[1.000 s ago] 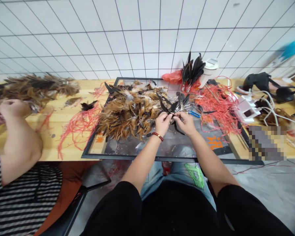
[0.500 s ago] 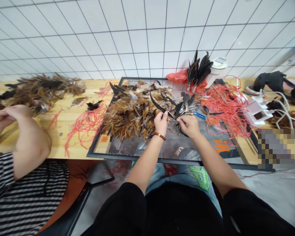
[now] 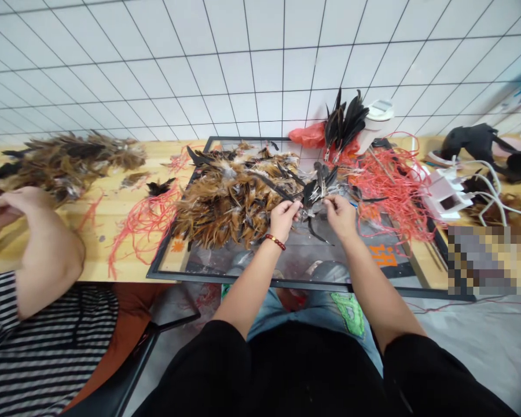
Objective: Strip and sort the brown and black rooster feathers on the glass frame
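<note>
My left hand, with a beaded bracelet at its wrist, pinches the lower end of a long dark feather. That feather slants up to the left over a big heap of brown feathers. To the right, my right hand is closed with thumb and finger together; whatever is between them is too small to make out. Between the hands lies a small pile of dark feathers with pale quills, and one curved black feather rests below it. A blue-handled tool is mostly hidden behind my right hand.
A black-framed panel lies across the wooden table. Red plastic strings are tangled at right, more at left. Black feathers stand beside a white container. White cables lie far right. A co-worker's arm rests at left.
My hands have moved apart, the right one shifting away to the right and now covering most of the blue tool. The long dark feather has stayed with my left hand. The view has shifted slightly.
</note>
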`<state>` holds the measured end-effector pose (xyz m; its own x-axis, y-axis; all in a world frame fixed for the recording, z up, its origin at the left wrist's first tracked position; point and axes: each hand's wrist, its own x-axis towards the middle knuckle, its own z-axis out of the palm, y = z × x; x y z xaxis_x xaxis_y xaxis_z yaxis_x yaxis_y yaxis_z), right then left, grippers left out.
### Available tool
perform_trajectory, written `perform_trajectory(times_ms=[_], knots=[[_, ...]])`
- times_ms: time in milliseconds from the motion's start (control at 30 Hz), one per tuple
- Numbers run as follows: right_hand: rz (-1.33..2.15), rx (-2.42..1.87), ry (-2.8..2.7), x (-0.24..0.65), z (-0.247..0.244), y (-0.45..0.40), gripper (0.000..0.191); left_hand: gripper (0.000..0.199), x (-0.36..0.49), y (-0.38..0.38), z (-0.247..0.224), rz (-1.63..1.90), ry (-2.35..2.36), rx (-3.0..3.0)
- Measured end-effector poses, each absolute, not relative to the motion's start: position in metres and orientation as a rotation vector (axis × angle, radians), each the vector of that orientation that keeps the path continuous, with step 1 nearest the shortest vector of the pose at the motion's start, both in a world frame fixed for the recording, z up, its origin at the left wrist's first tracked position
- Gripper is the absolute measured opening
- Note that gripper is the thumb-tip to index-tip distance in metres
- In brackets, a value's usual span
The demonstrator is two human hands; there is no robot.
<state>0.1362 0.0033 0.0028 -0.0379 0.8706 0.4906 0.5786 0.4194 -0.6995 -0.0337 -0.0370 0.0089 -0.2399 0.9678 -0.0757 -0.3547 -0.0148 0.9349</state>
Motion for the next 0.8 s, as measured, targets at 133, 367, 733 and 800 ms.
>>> perform_trajectory(times_ms=[133,367,733,800], knots=[[0.397,-1.121,-1.805,0.134,0.008,-0.001,0.027,0.035,-0.032,-0.036,0.007,1.517,1.192,0.832],[0.383,-1.019,-2.096,0.114,0.007,-0.014,0.028,0.036,-0.03,-0.036,0.004,1.573,1.215,1.03],[0.147,-1.457,-2.142,0.103,0.014,-0.013,0.034,0.031,-0.029,-0.03,0.015,1.716,1.298,0.836],[0.179,-1.513,-2.148,0.101,0.014,-0.015,0.022,0.031,-0.029,-0.029,0.015,1.716,1.312,0.813]])
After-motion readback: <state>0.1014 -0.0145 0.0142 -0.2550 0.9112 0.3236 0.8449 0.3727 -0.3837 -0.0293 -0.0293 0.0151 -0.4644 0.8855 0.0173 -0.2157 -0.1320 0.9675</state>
